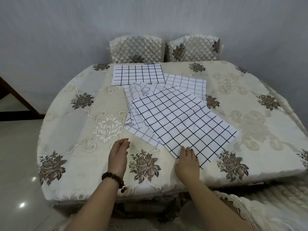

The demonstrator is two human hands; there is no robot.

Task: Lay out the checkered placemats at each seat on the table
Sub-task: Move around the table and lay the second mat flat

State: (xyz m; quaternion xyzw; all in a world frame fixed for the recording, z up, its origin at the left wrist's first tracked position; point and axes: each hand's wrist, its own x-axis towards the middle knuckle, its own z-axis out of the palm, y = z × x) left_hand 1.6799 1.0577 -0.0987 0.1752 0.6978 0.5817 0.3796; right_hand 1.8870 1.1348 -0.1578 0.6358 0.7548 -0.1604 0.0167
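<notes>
Several white placemats with black grid lines lie on the table (pixel 70 124), which has a floral cream cloth. One placemat (pixel 137 74) lies flat at the far edge in front of the left chair. The others overlap in a loose pile at the middle, the top placemat (pixel 183 120) lying askew with its near corner toward me. My right hand (pixel 187 162) rests palm down on that near corner, fingers flat. My left hand (pixel 118 155) hovers edge-on over the bare cloth, left of the pile, fingers apart and holding nothing. A bead bracelet circles the left wrist.
Two quilted cream chair backs (pixel 135 48) (pixel 194 47) stand against the grey wall beyond the far edge. A lace-covered seat (pixel 260 209) shows at the bottom right. Shiny pale floor (pixel 18 164) lies to the left.
</notes>
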